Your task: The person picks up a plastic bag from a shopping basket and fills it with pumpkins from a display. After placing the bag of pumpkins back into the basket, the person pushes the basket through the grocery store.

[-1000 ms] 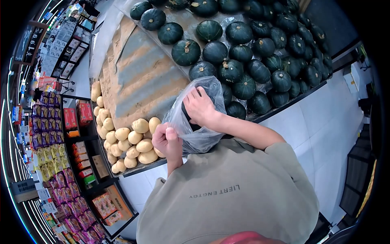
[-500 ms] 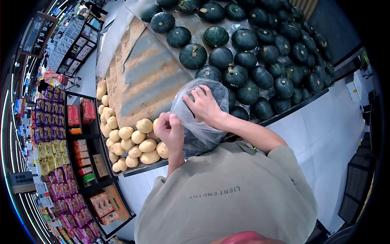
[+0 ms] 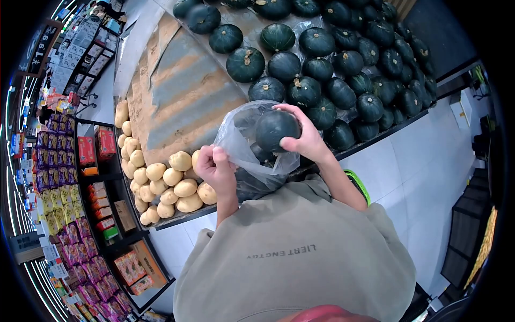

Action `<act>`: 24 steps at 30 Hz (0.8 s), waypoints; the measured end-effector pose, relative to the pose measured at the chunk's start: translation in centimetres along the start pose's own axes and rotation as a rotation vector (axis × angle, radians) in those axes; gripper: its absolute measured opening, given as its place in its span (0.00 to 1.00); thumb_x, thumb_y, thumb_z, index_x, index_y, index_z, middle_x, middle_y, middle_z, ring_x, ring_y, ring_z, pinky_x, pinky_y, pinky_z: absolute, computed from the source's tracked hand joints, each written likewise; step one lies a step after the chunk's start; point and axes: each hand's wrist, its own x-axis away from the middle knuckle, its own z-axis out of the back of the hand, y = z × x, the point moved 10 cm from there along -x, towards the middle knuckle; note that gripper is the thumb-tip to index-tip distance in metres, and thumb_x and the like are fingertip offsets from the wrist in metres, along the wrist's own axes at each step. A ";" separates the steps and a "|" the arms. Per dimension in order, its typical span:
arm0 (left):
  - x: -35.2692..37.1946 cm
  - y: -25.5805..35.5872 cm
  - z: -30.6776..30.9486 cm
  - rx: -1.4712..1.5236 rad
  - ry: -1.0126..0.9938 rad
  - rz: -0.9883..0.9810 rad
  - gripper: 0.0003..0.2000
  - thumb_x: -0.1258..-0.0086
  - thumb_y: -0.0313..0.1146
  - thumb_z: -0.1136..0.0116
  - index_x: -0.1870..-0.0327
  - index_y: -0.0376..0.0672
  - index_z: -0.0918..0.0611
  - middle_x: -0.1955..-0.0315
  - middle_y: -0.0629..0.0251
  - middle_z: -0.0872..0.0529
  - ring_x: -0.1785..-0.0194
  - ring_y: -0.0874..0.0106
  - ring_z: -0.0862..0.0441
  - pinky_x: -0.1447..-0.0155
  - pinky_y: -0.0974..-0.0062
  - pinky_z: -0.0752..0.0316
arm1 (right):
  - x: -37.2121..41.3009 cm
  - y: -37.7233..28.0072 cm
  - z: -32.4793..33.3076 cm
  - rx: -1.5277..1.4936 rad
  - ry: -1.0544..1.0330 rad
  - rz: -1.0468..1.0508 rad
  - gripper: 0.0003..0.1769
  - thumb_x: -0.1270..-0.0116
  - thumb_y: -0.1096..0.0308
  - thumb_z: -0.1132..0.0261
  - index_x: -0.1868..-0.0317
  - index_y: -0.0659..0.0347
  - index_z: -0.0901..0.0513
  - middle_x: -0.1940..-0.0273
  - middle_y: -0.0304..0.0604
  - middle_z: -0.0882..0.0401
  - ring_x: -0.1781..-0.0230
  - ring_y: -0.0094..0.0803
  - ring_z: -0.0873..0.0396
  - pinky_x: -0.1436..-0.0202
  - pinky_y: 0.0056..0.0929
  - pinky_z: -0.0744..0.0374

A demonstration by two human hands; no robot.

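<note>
My left hand (image 3: 216,166) pinches the rim of a clear plastic bag (image 3: 232,131), holding its mouth apart. In my right hand (image 3: 308,139) is a round dark green kabocha squash (image 3: 276,130), thumb on the near side and fingers over the top. That squash is at the bag's mouth, and part of the bag lies beneath it. Inside the bag, another dark green squash (image 3: 262,153) shows partly, just below the held one. The bag's lower part rests at the display's front edge against my shirt.
Potatoes (image 3: 185,187) are piled at the display's front left, near my left hand. Many kabocha squashes (image 3: 322,114) cover its right and back. Bare cardboard (image 3: 193,115) lies between. Shelves with packaged snacks (image 3: 59,155) stand left; tiled floor (image 3: 407,177) runs along the right.
My right hand was spread over the bag's mouth with no squash visible in it; now it grips one there. My left hand stays on the rim. The whole view has shifted slightly.
</note>
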 end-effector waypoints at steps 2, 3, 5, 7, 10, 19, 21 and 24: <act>0.0 0.0 0.2 -0.006 0.016 -0.007 0.12 0.35 0.30 0.50 0.80 0.41 0.33 0.86 0.72 0.31 0.86 0.86 0.38 0.83 0.88 0.44 | 0.7 0.4 0.3 -0.512 -0.029 -0.047 0.47 0.57 0.48 0.28 0.41 0.64 0.38 0.48 0.45 0.32 0.46 0.32 0.31 0.41 0.31 0.32; 0.0 -0.2 0.1 0.002 0.000 0.002 0.12 0.35 0.30 0.50 0.80 0.41 0.33 0.86 0.72 0.31 0.86 0.86 0.38 0.83 0.88 0.44 | 0.9 0.4 0.3 -0.709 -0.038 -0.039 0.47 0.55 0.45 0.31 0.39 0.64 0.39 0.46 0.49 0.34 0.44 0.39 0.32 0.40 0.38 0.32; 0.1 -0.4 0.3 -0.015 0.025 0.003 0.12 0.36 0.29 0.51 0.80 0.41 0.33 0.86 0.72 0.31 0.86 0.85 0.39 0.83 0.88 0.44 | 1.8 -0.2 -0.7 -1.165 -0.068 -0.191 0.48 0.53 0.43 0.34 0.37 0.59 0.42 0.43 0.51 0.38 0.43 0.46 0.35 0.40 0.43 0.32; 0.3 -0.7 0.0 0.000 0.005 0.015 0.11 0.36 0.29 0.51 0.80 0.41 0.33 0.86 0.72 0.31 0.86 0.85 0.39 0.83 0.88 0.44 | 1.8 -0.6 -0.1 -1.408 -0.100 -0.208 0.47 0.52 0.44 0.35 0.36 0.55 0.44 0.41 0.53 0.43 0.43 0.52 0.37 0.40 0.47 0.32; 0.4 -0.7 0.0 -0.032 0.001 0.004 0.12 0.36 0.29 0.52 0.81 0.41 0.33 0.87 0.71 0.31 0.87 0.85 0.39 0.84 0.89 0.44 | 1.7 -3.3 0.7 -1.791 -0.246 -0.093 0.48 0.51 0.44 0.35 0.35 0.54 0.48 0.39 0.55 0.47 0.41 0.52 0.39 0.39 0.49 0.33; 0.6 -1.0 0.5 -0.047 0.018 0.007 0.12 0.36 0.31 0.51 0.80 0.42 0.34 0.87 0.71 0.31 0.88 0.85 0.39 0.84 0.89 0.45 | 3.9 -9.8 10.0 0.168 0.504 0.390 0.51 0.66 0.55 0.25 0.39 0.62 0.39 0.47 0.47 0.32 0.46 0.37 0.31 0.42 0.34 0.32; 0.6 -1.0 0.3 -0.034 0.005 -0.002 0.12 0.36 0.31 0.51 0.80 0.42 0.34 0.87 0.72 0.31 0.88 0.85 0.39 0.84 0.89 0.45 | 4.5 -12.6 9.5 0.718 0.547 0.502 0.52 0.69 0.60 0.24 0.40 0.63 0.38 0.47 0.49 0.32 0.46 0.41 0.31 0.42 0.35 0.32; 0.6 -1.0 0.5 -0.039 0.036 0.014 0.12 0.36 0.31 0.51 0.81 0.42 0.34 0.88 0.72 0.32 0.88 0.85 0.39 0.84 0.89 0.46 | 4.5 -14.0 10.0 1.029 0.541 0.688 0.52 0.70 0.61 0.25 0.39 0.60 0.38 0.45 0.50 0.33 0.44 0.43 0.32 0.41 0.37 0.33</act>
